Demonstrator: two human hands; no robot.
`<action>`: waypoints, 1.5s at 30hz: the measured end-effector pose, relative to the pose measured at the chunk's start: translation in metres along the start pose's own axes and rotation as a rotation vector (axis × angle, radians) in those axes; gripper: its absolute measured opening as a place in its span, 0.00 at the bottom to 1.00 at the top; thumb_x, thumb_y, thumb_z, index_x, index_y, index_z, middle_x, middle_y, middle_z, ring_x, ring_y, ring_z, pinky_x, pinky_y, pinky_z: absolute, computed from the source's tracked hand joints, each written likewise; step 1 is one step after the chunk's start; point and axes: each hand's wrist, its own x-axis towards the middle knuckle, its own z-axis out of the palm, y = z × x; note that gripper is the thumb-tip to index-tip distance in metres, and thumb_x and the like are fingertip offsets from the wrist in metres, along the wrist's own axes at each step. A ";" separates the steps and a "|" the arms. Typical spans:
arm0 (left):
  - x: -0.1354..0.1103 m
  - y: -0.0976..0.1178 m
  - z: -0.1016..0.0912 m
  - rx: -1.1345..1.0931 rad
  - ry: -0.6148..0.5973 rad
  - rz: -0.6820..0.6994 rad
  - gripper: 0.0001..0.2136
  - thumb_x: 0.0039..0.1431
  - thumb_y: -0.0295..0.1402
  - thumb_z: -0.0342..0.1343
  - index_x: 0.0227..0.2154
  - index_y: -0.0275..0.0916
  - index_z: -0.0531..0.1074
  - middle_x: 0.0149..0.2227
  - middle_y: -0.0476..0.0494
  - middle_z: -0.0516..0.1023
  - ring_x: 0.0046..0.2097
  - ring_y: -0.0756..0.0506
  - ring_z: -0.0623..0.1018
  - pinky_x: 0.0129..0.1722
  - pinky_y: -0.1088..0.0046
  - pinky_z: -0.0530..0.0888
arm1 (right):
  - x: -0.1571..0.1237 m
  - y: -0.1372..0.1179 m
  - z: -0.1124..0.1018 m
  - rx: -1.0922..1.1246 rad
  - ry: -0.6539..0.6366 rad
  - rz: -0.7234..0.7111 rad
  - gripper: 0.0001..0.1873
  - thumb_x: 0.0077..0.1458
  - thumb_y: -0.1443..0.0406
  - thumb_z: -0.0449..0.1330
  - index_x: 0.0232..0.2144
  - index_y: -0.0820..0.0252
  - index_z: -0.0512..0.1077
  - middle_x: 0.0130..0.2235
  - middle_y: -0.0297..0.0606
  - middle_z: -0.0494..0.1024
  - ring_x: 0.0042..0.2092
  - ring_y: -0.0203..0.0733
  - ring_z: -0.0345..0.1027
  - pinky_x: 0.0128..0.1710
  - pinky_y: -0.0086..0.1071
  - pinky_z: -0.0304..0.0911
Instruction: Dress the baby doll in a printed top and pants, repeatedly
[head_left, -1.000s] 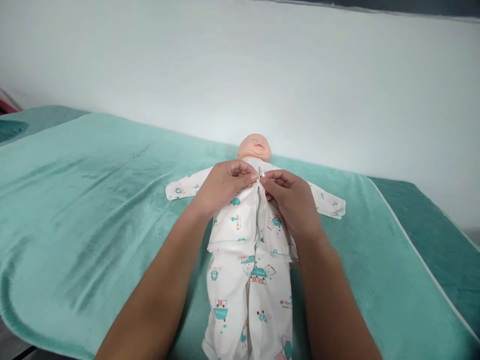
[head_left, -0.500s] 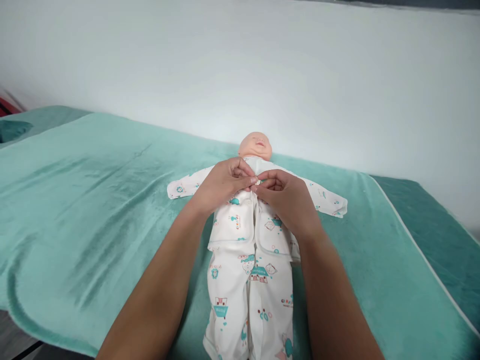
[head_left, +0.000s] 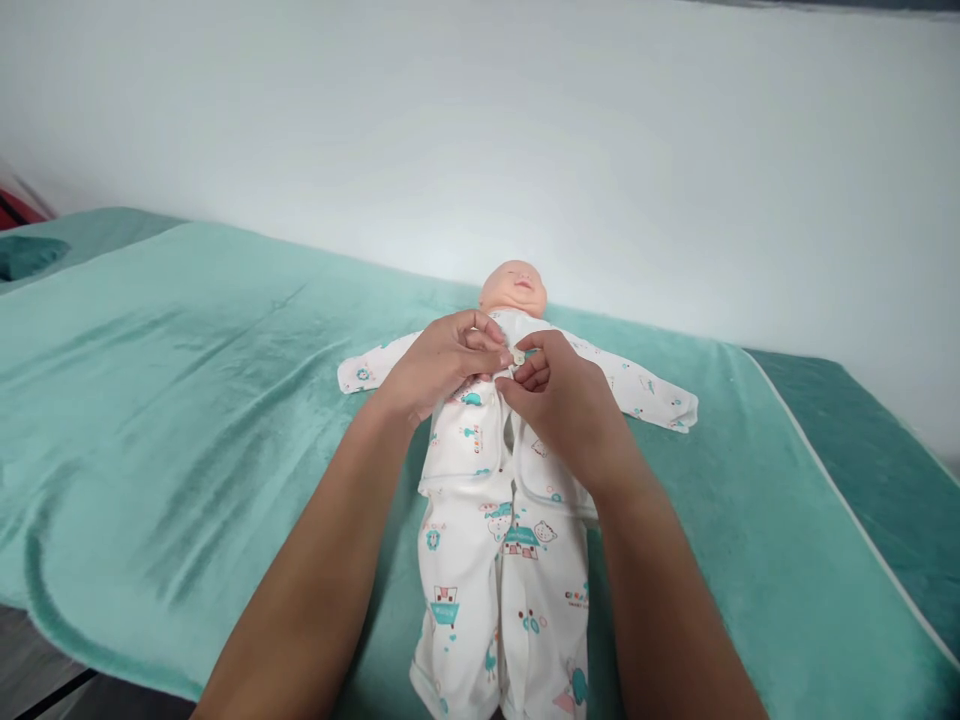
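A baby doll (head_left: 512,287) lies face up on a teal blanket (head_left: 187,380), dressed in a white printed shirt (head_left: 472,440) and matching trousers (head_left: 495,600), its sleeves spread to both sides. My left hand (head_left: 442,365) pinches the left front edge of the shirt at the doll's chest. My right hand (head_left: 559,405) pinches the right front edge beside it, fingertips meeting at a small round snap button (head_left: 518,356). Both hands are closed on the cloth. The shirt's front below the hands hangs slightly apart.
The blanket covers a wide padded surface against a white wall (head_left: 525,130). A darker teal cover (head_left: 885,470) shows past the blanket's right edge. The blanket's front left edge (head_left: 67,640) ends over a grey floor.
My hands have drawn the two shirt edges together at the chest; the right hand has shifted left and curled tighter over the snap button. The view drifted slightly.
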 end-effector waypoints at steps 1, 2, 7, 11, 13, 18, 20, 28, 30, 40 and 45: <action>0.000 0.000 -0.001 0.034 0.003 -0.010 0.10 0.49 0.31 0.65 0.33 0.40 0.71 0.24 0.54 0.69 0.23 0.54 0.66 0.18 0.77 0.57 | -0.002 -0.003 0.000 -0.026 -0.010 0.010 0.14 0.54 0.67 0.63 0.44 0.56 0.67 0.34 0.33 0.77 0.34 0.39 0.70 0.35 0.34 0.61; 0.000 0.000 -0.002 0.071 0.009 -0.017 0.10 0.49 0.31 0.65 0.33 0.40 0.71 0.25 0.53 0.70 0.23 0.54 0.66 0.18 0.77 0.58 | -0.005 -0.005 -0.001 -0.059 -0.019 0.025 0.14 0.54 0.66 0.63 0.43 0.56 0.66 0.36 0.35 0.77 0.34 0.39 0.70 0.34 0.34 0.61; -0.006 0.003 -0.011 0.213 -0.045 0.005 0.08 0.52 0.33 0.65 0.34 0.39 0.75 0.28 0.50 0.72 0.27 0.53 0.69 0.22 0.76 0.63 | -0.022 -0.019 -0.005 -0.312 -0.076 0.135 0.09 0.53 0.65 0.60 0.33 0.55 0.61 0.34 0.36 0.75 0.30 0.39 0.63 0.28 0.33 0.54; -0.013 0.008 -0.020 0.293 -0.248 0.012 0.10 0.55 0.40 0.65 0.34 0.39 0.78 0.35 0.45 0.78 0.33 0.50 0.74 0.31 0.73 0.71 | -0.028 -0.021 -0.011 -0.366 -0.146 0.168 0.09 0.57 0.65 0.55 0.26 0.55 0.60 0.28 0.34 0.73 0.27 0.37 0.58 0.27 0.34 0.50; -0.014 0.010 -0.023 0.337 -0.320 0.004 0.11 0.54 0.41 0.65 0.35 0.40 0.79 0.37 0.45 0.79 0.36 0.49 0.75 0.35 0.72 0.72 | -0.028 -0.018 -0.016 -0.323 -0.183 0.161 0.12 0.59 0.64 0.53 0.23 0.56 0.61 0.26 0.33 0.73 0.26 0.37 0.58 0.26 0.34 0.49; -0.012 0.010 -0.019 0.467 -0.348 0.037 0.10 0.54 0.41 0.65 0.32 0.40 0.78 0.30 0.49 0.77 0.32 0.50 0.72 0.29 0.74 0.67 | -0.020 0.000 -0.029 -0.012 -0.309 0.201 0.17 0.62 0.57 0.56 0.23 0.57 0.65 0.22 0.30 0.72 0.24 0.34 0.61 0.26 0.31 0.53; -0.012 0.010 -0.018 0.498 -0.354 0.056 0.09 0.55 0.40 0.63 0.30 0.40 0.77 0.28 0.50 0.75 0.30 0.51 0.70 0.27 0.75 0.64 | -0.017 0.007 -0.031 0.188 -0.328 0.199 0.20 0.62 0.53 0.58 0.23 0.57 0.65 0.20 0.29 0.70 0.24 0.33 0.61 0.26 0.30 0.55; -0.013 0.008 -0.019 0.150 -0.431 0.042 0.07 0.57 0.36 0.64 0.32 0.37 0.76 0.29 0.46 0.79 0.31 0.49 0.78 0.33 0.71 0.76 | -0.014 0.006 -0.010 0.625 -0.181 0.172 0.18 0.59 0.53 0.64 0.24 0.58 0.70 0.19 0.29 0.69 0.21 0.31 0.60 0.21 0.27 0.55; -0.013 0.006 -0.019 0.077 -0.422 0.038 0.07 0.56 0.34 0.65 0.33 0.37 0.76 0.29 0.45 0.80 0.31 0.49 0.79 0.35 0.70 0.78 | -0.014 0.004 -0.008 0.639 -0.163 0.181 0.17 0.58 0.54 0.65 0.24 0.57 0.69 0.19 0.29 0.70 0.20 0.31 0.61 0.20 0.26 0.56; -0.011 0.003 -0.015 0.003 -0.459 0.032 0.06 0.59 0.31 0.62 0.35 0.38 0.71 0.28 0.49 0.78 0.28 0.51 0.78 0.31 0.73 0.77 | -0.013 0.010 -0.004 0.735 -0.186 0.199 0.19 0.59 0.53 0.65 0.26 0.57 0.65 0.24 0.32 0.78 0.21 0.32 0.68 0.20 0.25 0.61; -0.011 0.004 -0.016 0.084 -0.484 0.009 0.08 0.60 0.34 0.63 0.36 0.38 0.69 0.28 0.49 0.78 0.29 0.50 0.79 0.32 0.73 0.78 | -0.012 0.014 -0.004 0.743 -0.227 0.187 0.18 0.61 0.53 0.63 0.28 0.56 0.62 0.25 0.32 0.80 0.21 0.32 0.70 0.19 0.25 0.61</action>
